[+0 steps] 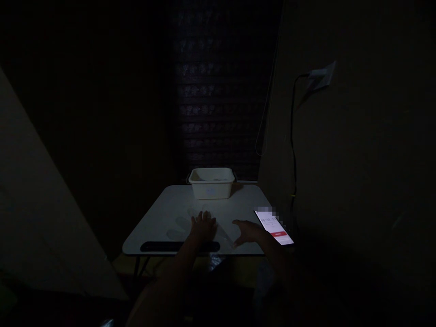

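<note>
My left hand (203, 225) is palm down over the middle of the white folding table (160, 213), fingers spread, with nothing visible in it. To its right, my right hand (248, 231) is held with thumb and forefinger apart, close to the lit phone (275, 227) at the table's right edge. Between the two hands shows a faint, see-through strip (225, 235); the dim light hides what it is. Whether either hand touches it, I cannot tell. Soft shadows fall on the tabletop left of my left hand.
A cream plastic tub (211, 190) with side handles stands at the table's far edge, its contents barely visible. A dark slot (160, 246) runs along the near edge. Beyond are a dark shutter or blind (200, 91), and a cable (293, 136) hanging from a wall socket.
</note>
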Demonstrator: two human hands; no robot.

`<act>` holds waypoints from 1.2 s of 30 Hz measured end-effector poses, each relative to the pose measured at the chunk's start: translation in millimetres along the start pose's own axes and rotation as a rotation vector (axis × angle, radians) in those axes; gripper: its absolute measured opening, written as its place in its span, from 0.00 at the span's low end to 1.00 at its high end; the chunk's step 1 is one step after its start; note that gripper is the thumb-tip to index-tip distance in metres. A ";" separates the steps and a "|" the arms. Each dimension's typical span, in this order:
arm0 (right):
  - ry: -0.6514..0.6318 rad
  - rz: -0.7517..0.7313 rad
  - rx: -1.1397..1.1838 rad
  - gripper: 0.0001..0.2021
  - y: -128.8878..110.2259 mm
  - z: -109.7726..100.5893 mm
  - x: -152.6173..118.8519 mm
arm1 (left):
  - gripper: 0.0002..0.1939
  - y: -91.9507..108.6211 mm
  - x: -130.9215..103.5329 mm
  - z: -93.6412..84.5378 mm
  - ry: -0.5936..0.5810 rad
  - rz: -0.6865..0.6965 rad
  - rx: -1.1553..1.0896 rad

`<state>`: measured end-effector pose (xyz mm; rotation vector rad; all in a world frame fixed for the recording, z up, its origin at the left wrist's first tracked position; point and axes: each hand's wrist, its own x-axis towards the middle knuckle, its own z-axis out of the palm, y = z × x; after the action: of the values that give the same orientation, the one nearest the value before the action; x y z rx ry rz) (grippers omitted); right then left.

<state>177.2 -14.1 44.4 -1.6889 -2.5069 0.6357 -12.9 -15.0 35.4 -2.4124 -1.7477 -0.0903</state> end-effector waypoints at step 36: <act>0.046 0.080 -0.042 0.39 4.1 -0.5 0.6 | 0.19 -13.7 0.7 4.8 -0.038 -0.028 0.039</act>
<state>180.7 -12.1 43.3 -1.8048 -2.4489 0.5470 -25.9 -9.4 32.1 -2.3777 -1.7834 -0.0137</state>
